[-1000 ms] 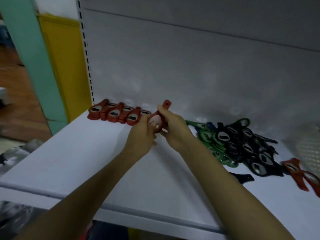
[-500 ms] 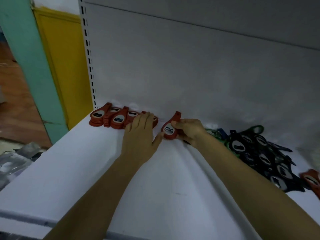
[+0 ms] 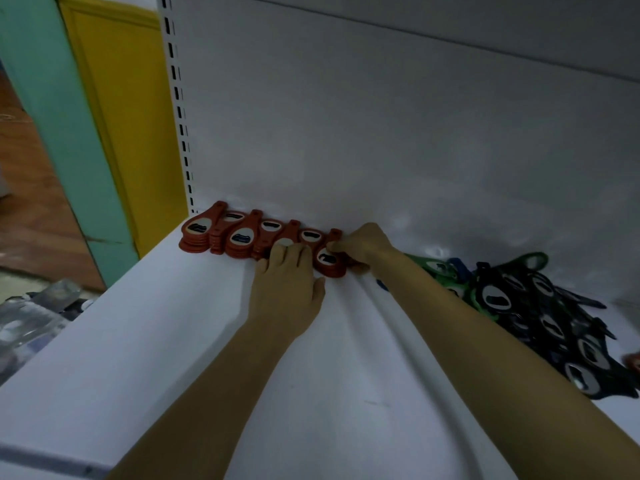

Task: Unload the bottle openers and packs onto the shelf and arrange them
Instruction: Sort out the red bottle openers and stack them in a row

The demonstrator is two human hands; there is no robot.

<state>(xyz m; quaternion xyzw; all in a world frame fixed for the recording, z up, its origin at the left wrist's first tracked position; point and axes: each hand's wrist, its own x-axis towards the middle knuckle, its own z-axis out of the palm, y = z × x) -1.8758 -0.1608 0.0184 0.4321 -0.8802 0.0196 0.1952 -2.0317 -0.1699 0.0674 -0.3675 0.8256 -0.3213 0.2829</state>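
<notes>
Red bottle openers stand in a row of small stacks along the back of the white shelf, at its left end. At the right end of that row, my right hand pinches a stack of red openers that rests on the shelf. My left hand lies flat beside it, fingers straight and touching the neighbouring red stack. A loose heap of black openers and green openers lies to the right.
The shelf's white back panel rises right behind the row, with a slotted upright at the left. A yellow and teal wall stands beyond the shelf's left end. Plastic-wrapped goods lie below left. Another red opener peeks in at the right edge.
My right hand has brought the red stack down from the air and slid it left against the end of the row. My left hand let go of it and now lies flat on the shelf.
</notes>
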